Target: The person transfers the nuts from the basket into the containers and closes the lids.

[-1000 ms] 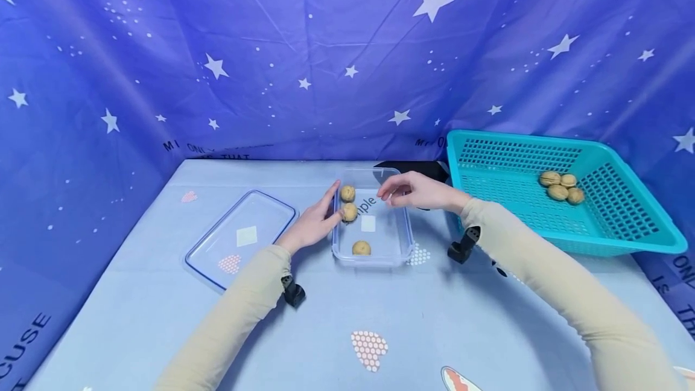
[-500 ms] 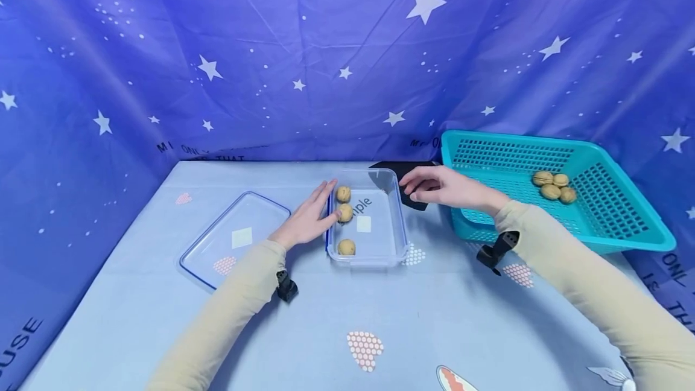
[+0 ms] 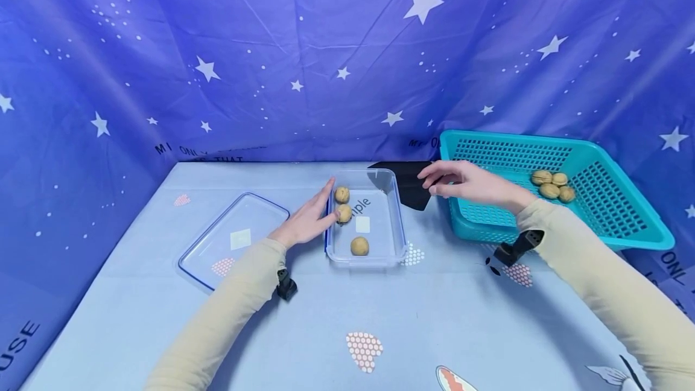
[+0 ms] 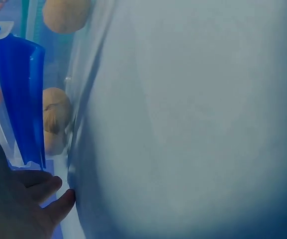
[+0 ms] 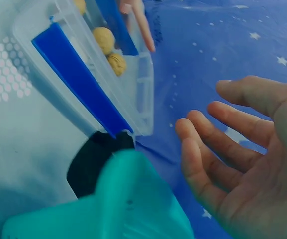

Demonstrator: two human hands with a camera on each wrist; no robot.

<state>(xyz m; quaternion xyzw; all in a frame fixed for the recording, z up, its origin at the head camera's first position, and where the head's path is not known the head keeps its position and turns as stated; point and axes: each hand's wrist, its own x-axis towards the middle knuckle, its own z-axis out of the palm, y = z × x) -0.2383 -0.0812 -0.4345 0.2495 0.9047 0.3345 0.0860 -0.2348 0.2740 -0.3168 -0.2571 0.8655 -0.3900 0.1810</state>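
Observation:
A clear plastic food container [image 3: 374,255] with blue side clips stands mid-table. In it lie two walnuts along the left wall, the nearer being a walnut [image 3: 344,214], and a third walnut [image 3: 359,246] near the front. My left hand [image 3: 306,220] rests against the container's left side, fingers stretched along it and thumb over the rim. Over the left edge of a teal basket [image 3: 624,198] hovers my right hand [image 3: 472,184], fingers loosely bent with nothing between them, as the right wrist view confirms. Several walnuts [image 3: 554,186] sit clustered in the basket's right part.
The container's clear lid [image 3: 239,216] with a blue seal lies on the table to the left, partly behind the left forearm. A flat black piece [image 3: 415,195] lies between container and basket. A starry blue curtain [image 3: 298,47] hangs behind the table.
My right hand has moved from above the container rightward to the basket's left edge. The front walnut rolled left and then back right. My left hand has stayed at the container.

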